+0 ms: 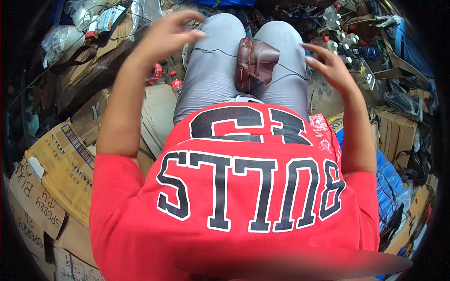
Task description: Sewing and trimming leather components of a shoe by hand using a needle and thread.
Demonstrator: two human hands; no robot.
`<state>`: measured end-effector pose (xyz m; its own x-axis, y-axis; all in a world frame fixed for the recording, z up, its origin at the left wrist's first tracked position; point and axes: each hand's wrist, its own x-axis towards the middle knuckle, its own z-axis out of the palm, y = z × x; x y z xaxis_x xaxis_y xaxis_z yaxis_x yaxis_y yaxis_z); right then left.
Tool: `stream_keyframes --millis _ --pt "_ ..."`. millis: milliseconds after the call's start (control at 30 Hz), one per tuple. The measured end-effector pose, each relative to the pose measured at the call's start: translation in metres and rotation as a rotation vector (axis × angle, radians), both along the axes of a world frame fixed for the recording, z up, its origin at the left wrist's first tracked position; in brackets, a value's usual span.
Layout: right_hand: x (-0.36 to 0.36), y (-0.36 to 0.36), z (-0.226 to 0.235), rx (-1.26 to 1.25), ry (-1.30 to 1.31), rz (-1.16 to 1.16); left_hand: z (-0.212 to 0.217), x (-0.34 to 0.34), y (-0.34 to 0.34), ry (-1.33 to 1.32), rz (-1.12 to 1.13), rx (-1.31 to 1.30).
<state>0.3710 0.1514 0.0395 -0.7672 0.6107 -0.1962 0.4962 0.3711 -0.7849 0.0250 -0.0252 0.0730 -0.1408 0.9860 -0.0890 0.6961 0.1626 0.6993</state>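
I sit with a brown leather piece (255, 63) resting between my grey-trousered thighs (211, 75). A thin dark thread (220, 52) runs taut from the leather out to both sides. My left hand (171, 35) is raised over my left knee with fingers curled, and the thread's left end reaches it. My right hand (328, 65) hovers by my right knee with fingers loosely bent, and the thread's right end leads to it. Both hands are apart from the leather.
Printed cardboard boxes (51, 173) are stacked at my left, with two small red-capped bottles (176, 84) by my knee. White bottles (340, 44) and clutter lie at the upper right. Blue plastic sheeting (389, 187) and more cartons sit at my right.
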Motion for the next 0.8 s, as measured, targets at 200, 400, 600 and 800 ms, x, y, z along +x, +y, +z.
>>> stream_keyframes --millis 200,400,600,800 --pt "-0.099 0.007 0.034 0.181 -0.530 0.586 -0.019 0.051 0.078 0.196 -0.500 -0.073" --pt "-0.100 -0.004 0.021 0.350 -0.426 0.604 -0.030 0.066 0.091 0.183 -0.638 -0.201" --pt "-0.065 -0.022 0.015 0.293 -0.305 0.214 -0.047 0.090 0.099 0.094 -0.459 0.169" --pt "-0.020 -0.026 0.017 0.245 -0.021 0.055 -0.070 0.070 0.093 -0.201 -0.359 0.005"
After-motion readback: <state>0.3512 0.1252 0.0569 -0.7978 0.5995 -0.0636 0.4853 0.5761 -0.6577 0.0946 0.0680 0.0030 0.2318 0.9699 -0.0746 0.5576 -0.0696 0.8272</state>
